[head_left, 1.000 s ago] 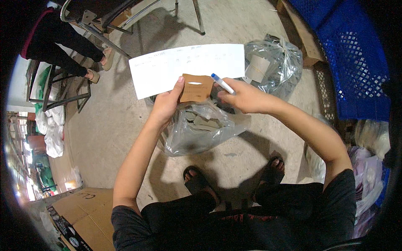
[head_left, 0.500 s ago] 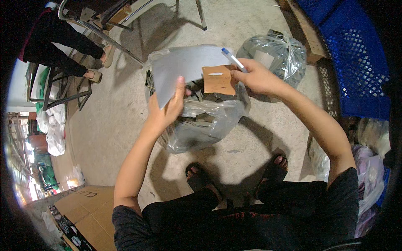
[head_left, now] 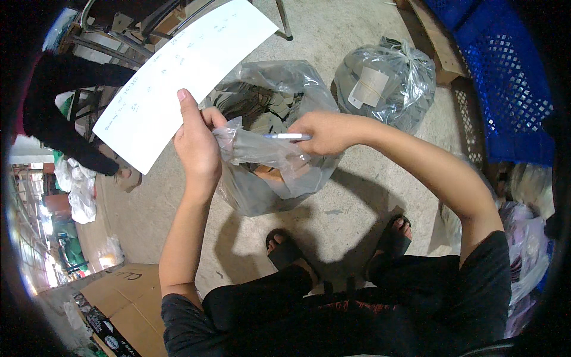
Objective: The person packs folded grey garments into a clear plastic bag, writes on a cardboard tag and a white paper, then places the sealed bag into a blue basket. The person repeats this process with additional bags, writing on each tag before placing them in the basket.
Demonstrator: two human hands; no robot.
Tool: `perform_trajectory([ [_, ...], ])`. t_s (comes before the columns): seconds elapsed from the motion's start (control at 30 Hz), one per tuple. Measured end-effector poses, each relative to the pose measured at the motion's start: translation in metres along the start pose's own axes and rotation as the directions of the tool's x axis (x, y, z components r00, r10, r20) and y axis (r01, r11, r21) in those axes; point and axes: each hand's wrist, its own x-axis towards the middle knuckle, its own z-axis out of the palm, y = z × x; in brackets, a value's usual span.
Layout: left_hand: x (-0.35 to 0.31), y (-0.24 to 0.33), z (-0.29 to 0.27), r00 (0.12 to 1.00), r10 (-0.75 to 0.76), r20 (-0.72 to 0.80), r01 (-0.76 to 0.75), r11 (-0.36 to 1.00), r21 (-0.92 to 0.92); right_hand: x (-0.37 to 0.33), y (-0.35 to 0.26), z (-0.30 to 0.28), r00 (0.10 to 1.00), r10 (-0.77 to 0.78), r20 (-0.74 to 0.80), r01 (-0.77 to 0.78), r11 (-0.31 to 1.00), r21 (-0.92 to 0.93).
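Observation:
My left hand [head_left: 199, 146] is closed, with its thumb on a white sheet of paper [head_left: 178, 77] bearing handwriting; its fingers also seem to pinch the gathered rim of a clear plastic bag [head_left: 253, 199]. A white pen with a blue end [head_left: 289, 137] sticks out of my closed right hand [head_left: 327, 132], which reaches over the bag's mouth. Whether those hidden fingertips grip the plastic too, I cannot tell. Many flat, dark greyish pieces [head_left: 270, 116] fill the open bag. Through its near side shows a brown cardboard piece [head_left: 269, 173].
A tied clear bag [head_left: 413, 89] with a pale card [head_left: 372, 86] stands to the right. Blue plastic crates [head_left: 505, 101] line the right side. Another person's legs [head_left: 74, 146] and a metal-framed chair [head_left: 122, 35] are far left. A cardboard box [head_left: 122, 297] lies near left.
The paper has swung left and up, its written face now showing. The brown card has left my right hand and a brown piece shows inside the bag. My right hand has moved left and down.

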Motion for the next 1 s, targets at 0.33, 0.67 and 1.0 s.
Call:
perform_trajectory([
  [0.33, 0.009, -0.007, 0.005, 0.991, -0.044, 0.130, 0.030, 0.994, 0.108, 0.024, 0.010, 0.000, 0.927, 0.250, 0.279, -0.202, 0.961, -0.188],
  [0.67, 0.064, -0.043, -0.014, 0.961, -0.190, 0.203, 0.221, 0.964, -0.146, -0.033, 0.022, -0.057, 0.868, 0.453, -0.203, -0.358, 0.854, 0.377],
  [1.0, 0.079, -0.078, 0.000, 0.990, -0.064, 0.125, 0.076, 0.993, -0.090, -0.038, 0.036, -0.047, 0.875, 0.446, -0.187, -0.365, 0.863, 0.349],
])
